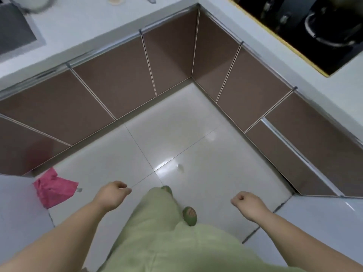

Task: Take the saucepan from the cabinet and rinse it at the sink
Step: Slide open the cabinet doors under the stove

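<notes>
Brown cabinet doors [117, 79] run under an L-shaped white counter [82, 26], and all of them are closed. No saucepan is in view. The grey sink [13, 30] sits in the counter at the top left. My left hand [114, 195] hangs low over the floor with its fingers curled and nothing in it. My right hand [248, 203] is also curled into a loose fist and holds nothing. Both hands are well short of the cabinets.
A black gas hob [306, 30] is set in the counter at the top right. A pink cloth [54, 188] hangs at the left by a white surface. Glossy white floor tiles [176, 138] lie between me and the cabinets. My legs in green trousers and green slippers [189, 214] are below.
</notes>
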